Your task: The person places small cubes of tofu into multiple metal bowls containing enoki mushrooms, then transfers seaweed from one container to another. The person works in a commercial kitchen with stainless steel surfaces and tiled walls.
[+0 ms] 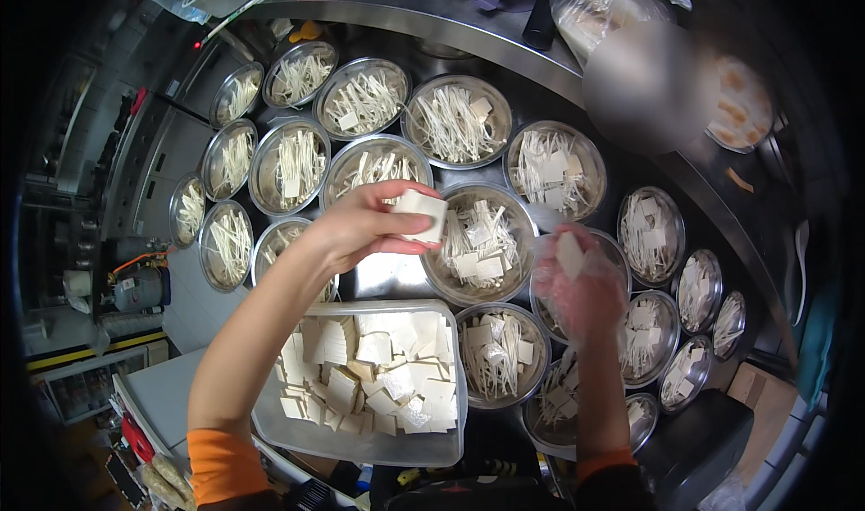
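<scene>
My left hand [378, 227] grips a small stack of white square slices [422, 215], apparently tofu, above the steel bowls. On my right hand [586, 288] is a clear plastic glove, slightly blurred; its fingers pinch one white slice [571, 255] over a bowl that the hand largely covers. Between my hands sits a steel bowl [432, 278] holding enoki mushrooms [503, 230] with several slices on top. Below my left hand stands a translucent plastic tub [358, 449] heaped with loose and stacked white slices [341, 389].
Many steel bowls of enoki spread across the dark worktop; a far-left bowl [228, 244] shows only mushrooms, while a right-hand bowl [652, 237] also has slices. A raised steel shelf edge [432, 24] curves behind them. At lower right is a black bin-like object [703, 436].
</scene>
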### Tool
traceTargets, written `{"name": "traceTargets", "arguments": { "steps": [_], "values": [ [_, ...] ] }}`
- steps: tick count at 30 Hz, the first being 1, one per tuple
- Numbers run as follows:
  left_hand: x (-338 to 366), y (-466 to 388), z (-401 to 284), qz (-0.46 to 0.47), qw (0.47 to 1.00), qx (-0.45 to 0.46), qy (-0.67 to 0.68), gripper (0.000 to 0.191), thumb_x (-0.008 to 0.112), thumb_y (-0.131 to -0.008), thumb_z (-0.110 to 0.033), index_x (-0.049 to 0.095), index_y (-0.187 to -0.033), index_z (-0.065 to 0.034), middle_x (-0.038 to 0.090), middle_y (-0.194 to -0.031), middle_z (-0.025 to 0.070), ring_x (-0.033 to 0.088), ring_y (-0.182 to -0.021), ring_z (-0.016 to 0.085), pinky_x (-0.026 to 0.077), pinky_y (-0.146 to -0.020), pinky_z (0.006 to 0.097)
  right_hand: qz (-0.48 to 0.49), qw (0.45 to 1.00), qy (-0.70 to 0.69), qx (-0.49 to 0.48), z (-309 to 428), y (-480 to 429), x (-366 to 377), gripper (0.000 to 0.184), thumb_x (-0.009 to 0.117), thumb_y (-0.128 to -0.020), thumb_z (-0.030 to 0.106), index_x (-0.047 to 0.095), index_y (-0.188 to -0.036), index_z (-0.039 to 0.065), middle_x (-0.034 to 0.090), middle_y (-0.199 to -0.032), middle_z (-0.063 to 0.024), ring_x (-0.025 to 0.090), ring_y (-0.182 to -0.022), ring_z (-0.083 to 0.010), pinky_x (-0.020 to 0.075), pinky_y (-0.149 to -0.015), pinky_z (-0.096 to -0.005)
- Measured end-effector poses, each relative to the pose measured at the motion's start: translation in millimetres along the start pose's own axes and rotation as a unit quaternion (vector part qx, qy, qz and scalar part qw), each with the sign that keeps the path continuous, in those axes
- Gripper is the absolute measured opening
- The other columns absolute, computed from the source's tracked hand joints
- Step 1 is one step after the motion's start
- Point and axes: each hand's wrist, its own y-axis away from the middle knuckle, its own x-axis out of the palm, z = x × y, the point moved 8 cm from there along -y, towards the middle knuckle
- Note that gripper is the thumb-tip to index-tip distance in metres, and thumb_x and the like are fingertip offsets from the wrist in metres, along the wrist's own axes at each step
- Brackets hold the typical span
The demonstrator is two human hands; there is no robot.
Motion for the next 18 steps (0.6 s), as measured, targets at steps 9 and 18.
{"name": "traceTargets", "arguments": {
  "steps": [9,18],
  "values": [
    [10.2,-33.8,20.8,0.035,0.966,-0.026,-0.256,0.031,0.072,-0.084,-0.016,0.059,-0.109,-0.0046,0.068,-0.089,0.0072,0.066,-0.075,0.012,0.055,-0.066,0.0224,0.079,0.987,0.035,0.132,-65.2,-40.9,53.1,0.020,0.065,-0.087,0.014,0.064,-0.103,0.001,0.061,-0.085,-0.0013,0.056,-0.070,-0.0097,0.0467,-0.065,-0.0227],
    [-115.9,-27.6,-20.2,-0.103,0.993,0.039,-0.039,0.027,0.059,-0.091,-0.007,0.055,-0.113,0.0075,0.065,-0.100,0.0171,0.068,-0.086,0.023,0.060,-0.073,0.0249,0.010,0.964,0.244,-0.105,-44.9,-74.3,23.7,0.021,0.067,-0.085,0.012,0.065,-0.101,-0.002,0.067,-0.093,-0.0085,0.061,-0.085,-0.0138,0.0481,-0.077,-0.0264]
  ]
}}
